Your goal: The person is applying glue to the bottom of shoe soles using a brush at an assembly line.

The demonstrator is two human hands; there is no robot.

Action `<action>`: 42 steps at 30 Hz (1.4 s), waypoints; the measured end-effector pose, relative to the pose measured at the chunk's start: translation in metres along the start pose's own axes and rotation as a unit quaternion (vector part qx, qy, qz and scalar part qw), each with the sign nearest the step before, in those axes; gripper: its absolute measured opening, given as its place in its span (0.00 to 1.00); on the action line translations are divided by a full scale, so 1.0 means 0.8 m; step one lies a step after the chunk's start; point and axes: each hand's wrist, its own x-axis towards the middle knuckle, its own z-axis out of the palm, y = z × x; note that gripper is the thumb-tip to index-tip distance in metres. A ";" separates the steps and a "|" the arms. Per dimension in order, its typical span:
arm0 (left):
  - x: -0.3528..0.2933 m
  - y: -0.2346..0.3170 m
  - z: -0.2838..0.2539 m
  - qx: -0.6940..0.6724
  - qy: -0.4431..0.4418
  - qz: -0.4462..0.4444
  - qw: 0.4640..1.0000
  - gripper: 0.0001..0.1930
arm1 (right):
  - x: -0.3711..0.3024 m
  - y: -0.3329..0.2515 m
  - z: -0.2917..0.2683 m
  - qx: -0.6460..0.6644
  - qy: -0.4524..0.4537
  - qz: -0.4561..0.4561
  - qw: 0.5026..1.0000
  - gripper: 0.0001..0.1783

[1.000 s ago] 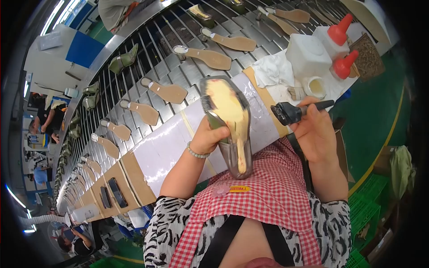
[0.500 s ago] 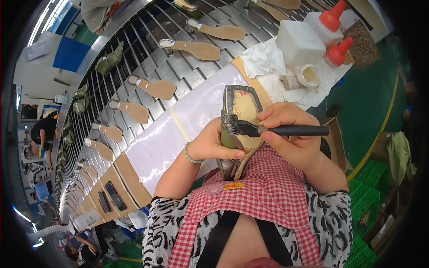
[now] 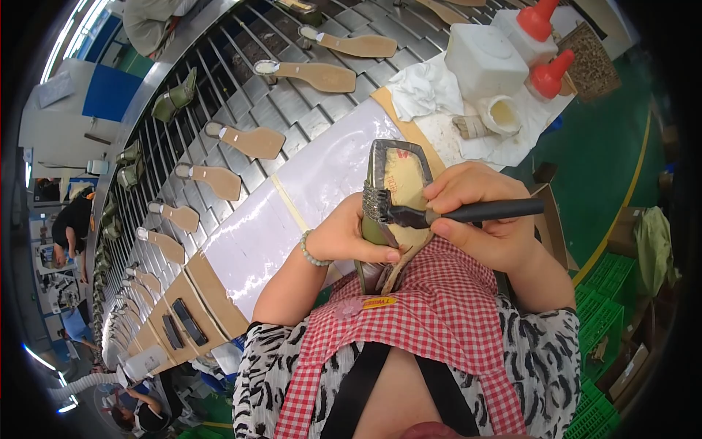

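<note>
Shoe (image 3: 404, 180) fore-and-aft, toe (image 3: 397, 147) outward

Bright, fairly even light fills my workspace, with strip lights (image 3: 62, 42) burning out to white at the upper left rim and glare breaking into white patches on the pale, glossy sheet (image 3: 322, 183) before me. The fisheye bends the metal conveyor (image 3: 314, 115) into a curve and drops the corners into black, while my left hand (image 3: 353, 238) and right hand (image 3: 486, 214) look reasonably crisp and the far left background goes soft
</note>
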 end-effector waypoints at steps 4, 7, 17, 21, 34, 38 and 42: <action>0.006 0.001 0.005 0.000 0.001 0.006 1.000 0.27 | -0.001 0.002 -0.018 0.098 -0.060 0.078 0.990 0.09; 0.000 -0.009 -0.002 -0.023 -0.009 0.015 1.000 0.29 | -0.002 -0.008 -0.040 0.155 0.014 0.085 0.984 0.09; -0.021 -0.067 -0.023 -0.127 0.194 0.049 0.971 0.39 | -0.008 0.070 -0.166 -0.331 0.202 0.167 0.907 0.11; -0.036 -0.063 -0.037 -0.153 0.247 0.077 0.954 0.43 | 0.001 0.091 -0.174 -0.366 0.155 0.241 0.886 0.12; -0.043 -0.079 -0.044 -0.155 0.238 0.059 0.957 0.42 | -0.035 0.104 -0.197 0.043 0.292 0.299 0.907 0.11; -0.048 -0.107 -0.065 -0.160 0.236 0.047 0.957 0.40 | -0.056 0.125 -0.188 0.307 0.381 0.334 0.806 0.13; -0.045 -0.093 -0.060 -0.224 0.238 0.015 0.945 0.43 | -0.050 0.139 -0.173 0.374 0.459 0.374 0.714 0.11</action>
